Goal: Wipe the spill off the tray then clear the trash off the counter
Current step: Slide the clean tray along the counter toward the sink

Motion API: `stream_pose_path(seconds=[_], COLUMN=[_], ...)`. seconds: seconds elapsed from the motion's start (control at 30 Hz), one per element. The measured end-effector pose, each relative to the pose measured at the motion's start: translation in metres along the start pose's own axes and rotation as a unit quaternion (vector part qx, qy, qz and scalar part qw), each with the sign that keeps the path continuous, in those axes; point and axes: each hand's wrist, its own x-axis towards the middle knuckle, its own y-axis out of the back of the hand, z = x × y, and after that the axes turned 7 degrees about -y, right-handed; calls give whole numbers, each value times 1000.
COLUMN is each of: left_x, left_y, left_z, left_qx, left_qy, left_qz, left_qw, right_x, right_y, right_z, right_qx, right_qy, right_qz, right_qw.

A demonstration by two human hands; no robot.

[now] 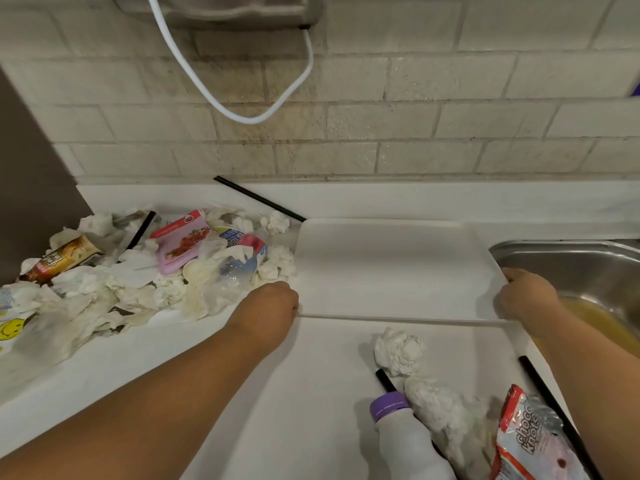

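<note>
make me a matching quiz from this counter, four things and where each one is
1 white bottle
2 pink packet
3 yellowish liquid
4 left hand

a in the sink
b gripping a corner of the far tray
c lying on the near tray
d in the trash pile on the counter

Pairs: 1-c, 2-d, 3-a, 4-b

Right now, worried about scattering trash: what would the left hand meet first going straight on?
The left hand grips the tray and points across it, so bare tray comes first, probably wall after. The trash pile sits left, seemingly off that line.
</note>
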Motion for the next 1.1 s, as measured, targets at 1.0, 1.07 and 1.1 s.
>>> stream_pose_path(seconds=[1.0,1.07,1.1], left_x=[-33,-43,-48], left_y=[4,2,1], left_z=[-8,-8,-7], left_qx=[-144,-173,-188], left_qy=[-1,-7,-9], left_qz=[34,41,44], left_qw=[989,984,981], right_x=[-38,-56,-66], right_y=[16,23,25], right_z=[-6,-10,-12], right_qx=[36,77,99], right_qy=[112,143,155], right_qz=[29,22,15], right_qw=[993,987,983])
